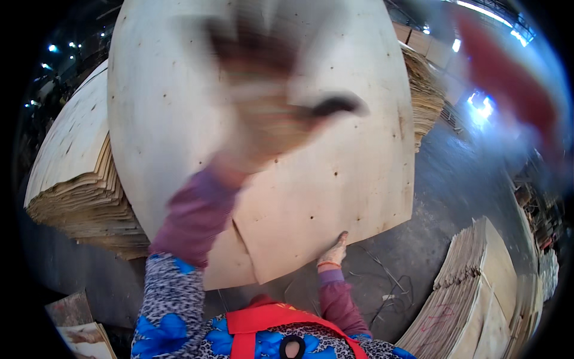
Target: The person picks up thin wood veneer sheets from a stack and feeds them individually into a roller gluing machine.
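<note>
From the head view, a large, pale, thin veneer sheet point(335, 179), knot-speckled with a curved edge, stands tilted over the grey concrete floor point(442, 197). The gloved right hand point(333, 254) grips its lower edge. The left hand point(269, 102), raised and motion-blurred, spreads open-palmed against the sheet's face. Ragged stacks of layered veneer point(84, 191) lie behind it.

There are two gloved hands, the left hand point(269, 102) and the right hand point(333, 254). One large veneer sheet point(353, 179) is lifted, with a smaller sheet point(230, 263) behind its lower edge. I count three stacks of veneer: left stack point(78, 191), far stack point(426, 90), right stack point(472, 299).
</note>
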### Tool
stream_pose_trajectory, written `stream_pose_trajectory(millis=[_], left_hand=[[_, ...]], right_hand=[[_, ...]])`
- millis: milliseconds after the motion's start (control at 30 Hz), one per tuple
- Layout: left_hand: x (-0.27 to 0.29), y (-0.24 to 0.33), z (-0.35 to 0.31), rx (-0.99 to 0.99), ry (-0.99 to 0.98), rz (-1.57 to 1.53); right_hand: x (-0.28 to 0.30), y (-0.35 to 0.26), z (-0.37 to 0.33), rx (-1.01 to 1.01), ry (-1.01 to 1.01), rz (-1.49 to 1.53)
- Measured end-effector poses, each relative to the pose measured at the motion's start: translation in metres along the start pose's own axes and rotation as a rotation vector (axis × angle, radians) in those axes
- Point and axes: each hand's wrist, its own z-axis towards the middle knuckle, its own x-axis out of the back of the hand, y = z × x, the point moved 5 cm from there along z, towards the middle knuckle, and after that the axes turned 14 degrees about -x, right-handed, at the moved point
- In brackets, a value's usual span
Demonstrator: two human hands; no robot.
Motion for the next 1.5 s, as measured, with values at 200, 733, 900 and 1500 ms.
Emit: stream_pose_trajectory(millis=[200,733,900,1500], left_hand=[[-0.155,0.043,0.062,-0.317,-0.488,-0.065],[0.068,-0.048,-0.146,0.539,0.198,0.265],[0.079,-0.126,-0.440,1.353,0.572,-0.405],[0.134,-0.101,-0.351,1.229,0.554,-1.363]], right_hand=[[-0.013,0.002,-0.014,-0.055,0.199,-0.226],[-0.018,0.012,0.013,-0.071,-0.368,-0.274],[-0.003,0.033,0.049,-0.098,-0.345,-0.351],[-0.018,0.157,0.003,-0.347,-0.563,-0.576]])
